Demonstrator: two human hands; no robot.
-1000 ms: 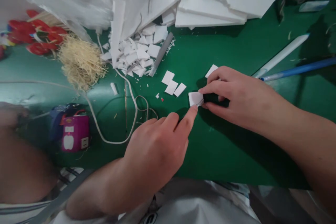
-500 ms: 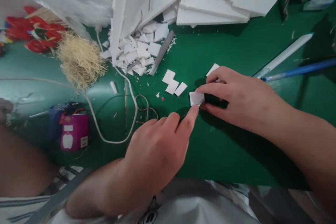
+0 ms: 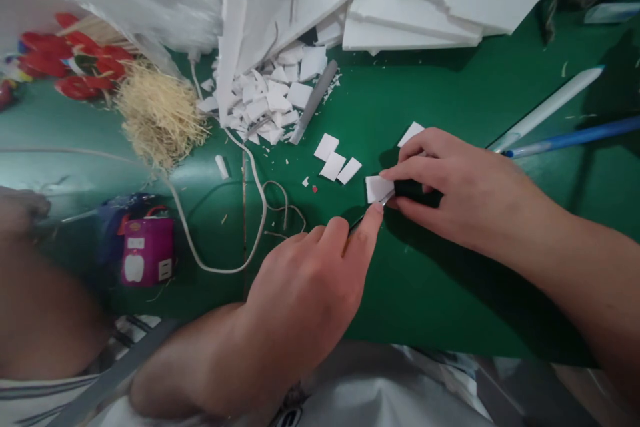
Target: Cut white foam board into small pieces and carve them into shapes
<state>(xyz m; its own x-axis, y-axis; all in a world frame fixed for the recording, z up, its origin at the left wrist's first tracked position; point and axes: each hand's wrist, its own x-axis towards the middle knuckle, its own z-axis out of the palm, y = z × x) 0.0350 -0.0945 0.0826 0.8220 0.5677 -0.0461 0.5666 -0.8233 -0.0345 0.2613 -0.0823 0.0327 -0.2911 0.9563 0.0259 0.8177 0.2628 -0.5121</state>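
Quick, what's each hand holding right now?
Left hand: closed, holding a thin bladed tool.
Right hand: closed, pinching a small white piece.

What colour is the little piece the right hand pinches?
The little piece is white, clearest in the head view.

Green worktop [image 3: 380, 100] here: one purple box [image 3: 161, 237], towards the near edge; white cable [image 3: 220, 271] alongside; straw-coloured tangle [image 3: 157, 113], farther from that edge; red articles [image 3: 47, 53] adjoining.

Small white foam piece [image 3: 377, 189]: flat, squarish, pinched at right end. Thin-bladed tool [image 3: 388, 198]: slanted, blade at piece's lower right edge.
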